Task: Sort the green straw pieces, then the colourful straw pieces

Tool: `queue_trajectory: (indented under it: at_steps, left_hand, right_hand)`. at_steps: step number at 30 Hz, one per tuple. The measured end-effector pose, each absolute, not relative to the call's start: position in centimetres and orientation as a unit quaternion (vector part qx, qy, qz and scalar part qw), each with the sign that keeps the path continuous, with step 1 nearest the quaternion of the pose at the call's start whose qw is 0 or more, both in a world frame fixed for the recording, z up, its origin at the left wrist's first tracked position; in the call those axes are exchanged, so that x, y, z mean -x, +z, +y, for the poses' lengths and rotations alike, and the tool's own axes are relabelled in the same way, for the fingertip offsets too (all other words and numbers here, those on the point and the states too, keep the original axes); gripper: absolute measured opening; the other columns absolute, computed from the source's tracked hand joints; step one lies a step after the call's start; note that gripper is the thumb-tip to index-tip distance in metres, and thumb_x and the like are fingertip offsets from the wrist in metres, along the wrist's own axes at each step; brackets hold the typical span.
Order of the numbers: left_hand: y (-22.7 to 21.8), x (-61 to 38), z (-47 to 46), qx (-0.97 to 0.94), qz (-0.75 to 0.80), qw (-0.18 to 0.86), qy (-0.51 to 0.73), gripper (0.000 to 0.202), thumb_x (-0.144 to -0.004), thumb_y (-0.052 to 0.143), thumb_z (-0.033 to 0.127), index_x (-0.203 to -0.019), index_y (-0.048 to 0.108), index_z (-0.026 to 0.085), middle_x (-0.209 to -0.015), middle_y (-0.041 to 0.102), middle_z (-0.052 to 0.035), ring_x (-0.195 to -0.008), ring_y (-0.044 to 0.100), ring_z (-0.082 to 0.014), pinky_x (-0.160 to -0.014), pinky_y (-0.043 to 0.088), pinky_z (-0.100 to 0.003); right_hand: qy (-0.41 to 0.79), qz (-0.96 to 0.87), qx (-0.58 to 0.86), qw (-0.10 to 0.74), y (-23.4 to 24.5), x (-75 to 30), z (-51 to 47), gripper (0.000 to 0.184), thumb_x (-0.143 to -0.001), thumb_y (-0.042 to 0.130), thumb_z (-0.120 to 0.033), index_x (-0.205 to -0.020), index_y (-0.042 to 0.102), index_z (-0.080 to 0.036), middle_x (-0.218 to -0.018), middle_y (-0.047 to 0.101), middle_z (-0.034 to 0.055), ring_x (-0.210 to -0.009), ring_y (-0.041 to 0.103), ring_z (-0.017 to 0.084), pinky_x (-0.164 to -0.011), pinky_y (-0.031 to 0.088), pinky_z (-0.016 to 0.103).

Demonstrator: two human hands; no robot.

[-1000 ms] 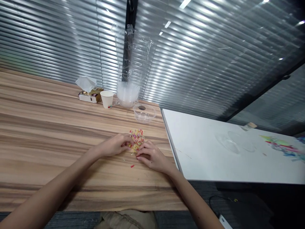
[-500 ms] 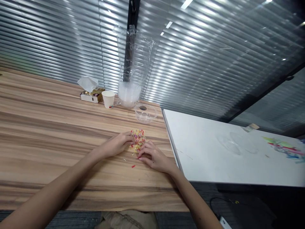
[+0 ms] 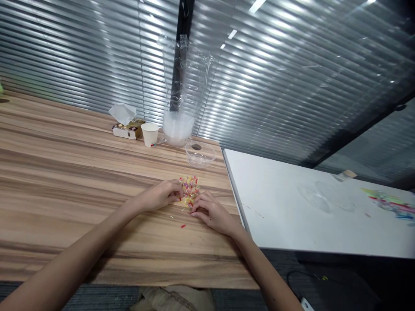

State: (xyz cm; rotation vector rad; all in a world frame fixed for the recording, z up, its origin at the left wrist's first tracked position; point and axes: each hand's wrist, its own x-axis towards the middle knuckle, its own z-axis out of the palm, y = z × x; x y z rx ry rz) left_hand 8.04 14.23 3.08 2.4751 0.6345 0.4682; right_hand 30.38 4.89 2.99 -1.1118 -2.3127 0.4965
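Note:
A small heap of red, yellow and purple pieces (image 3: 189,186), some with a clear, shiny look, lies on the wood-grain table (image 3: 97,190). At the heap's left edge is my left hand (image 3: 168,192), its fingers curled in against the pieces; what its fingertips hold is hidden. My right hand (image 3: 210,211) rests at the lower right of the heap, thumb and forefinger brought together around a small red piece. Nearer to me, a single red piece (image 3: 183,226) lies loose on the wood, with a tiny pale sliver (image 3: 171,217) beside it.
Behind the heap stand a clear plastic bowl (image 3: 200,155), a stack of clear bowls in a plastic bag (image 3: 177,129), a paper cup (image 3: 150,135) and a tissue box (image 3: 128,129). The white table (image 3: 279,194) at right carries clear lids (image 3: 314,196) and colourful strips (image 3: 392,203).
The view has shifted slightly, moving everything a little to the right. Both hands stay at the heap with almost the same finger pose.

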Motion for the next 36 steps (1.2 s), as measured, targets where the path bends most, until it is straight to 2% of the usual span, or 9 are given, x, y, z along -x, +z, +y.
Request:
queue_trajectory:
  at_steps: [8, 15, 21, 28, 31, 36]
  left_hand:
    - [2.9, -8.2, 13.9, -0.923, 0.242, 0.247, 0.167, 0.012, -0.085, 0.055, 0.006, -0.083, 0.061, 0.016, -0.091, 0.065, -0.0046, -0.084, 0.06, -0.0172, -0.076, 0.042, -0.024]
    - [2.9, -8.3, 13.7, -0.925, 0.263, 0.219, 0.166, 0.013, -0.089, 0.048, 0.009, -0.084, 0.058, 0.016, -0.092, 0.064, -0.0063, -0.082, 0.059, -0.019, -0.074, 0.042, -0.027]
    - [3.3, -8.7, 13.3, -0.918, 0.272, 0.222, 0.183, 0.013, -0.093, 0.044, 0.011, -0.092, 0.056, 0.016, -0.095, 0.064, -0.007, -0.082, 0.06, -0.0191, -0.073, 0.042, -0.027]
    - [4.0, -8.8, 13.1, -0.904, 0.282, 0.238, 0.217, 0.015, -0.094, 0.044, 0.014, -0.089, 0.058, 0.016, -0.087, 0.065, -0.0056, -0.078, 0.059, -0.0191, -0.068, 0.04, -0.026]
    - [4.3, -8.9, 13.0, -0.901, 0.266, 0.263, 0.221, 0.014, -0.092, 0.047, 0.014, -0.087, 0.061, 0.015, -0.084, 0.065, -0.0048, -0.077, 0.059, -0.0175, -0.069, 0.04, -0.025]
    - [4.8, -9.4, 12.3, -0.903, 0.201, 0.34, 0.167, 0.015, -0.078, 0.06, 0.003, -0.078, 0.068, 0.015, -0.073, 0.068, -0.0004, -0.068, 0.059, -0.0129, -0.064, 0.041, -0.02]
  right_hand:
    - [0.18, -0.866, 0.363, 0.293, 3.2, -30.3, 4.7, 0.007, -0.091, 0.062, -0.023, -0.085, 0.064, -0.021, -0.092, 0.064, 0.0033, -0.091, 0.055, 0.018, -0.086, 0.045, 0.035]
    - [0.204, -0.887, 0.307, 0.28, 3.4, -30.0, 4.4, 0.008, -0.089, 0.065, -0.025, -0.083, 0.067, -0.02, -0.088, 0.064, 0.0034, -0.088, 0.057, 0.017, -0.084, 0.046, 0.033]
    - [0.15, -0.842, 0.41, 0.318, 3.0, -30.0, 4.5, 0.008, -0.091, 0.061, -0.02, -0.09, 0.069, -0.02, -0.089, 0.065, 0.004, -0.088, 0.057, 0.019, -0.08, 0.047, 0.033]
    - [0.109, -0.828, 0.456, 0.308, 2.3, -29.8, 4.9, 0.009, -0.089, 0.062, -0.016, -0.091, 0.07, -0.019, -0.087, 0.064, 0.0054, -0.086, 0.055, 0.021, -0.076, 0.046, 0.034]
    - [0.104, -0.821, 0.473, 0.304, 2.3, -29.8, 5.0, 0.007, -0.088, 0.063, -0.016, -0.088, 0.069, -0.019, -0.088, 0.064, 0.0052, -0.086, 0.054, 0.022, -0.078, 0.046, 0.035]
    - [0.113, -0.815, 0.486, 0.295, 2.2, -29.9, 5.1, 0.006, -0.089, 0.06, -0.017, -0.089, 0.065, -0.019, -0.089, 0.064, 0.0052, -0.086, 0.053, 0.022, -0.076, 0.044, 0.034]
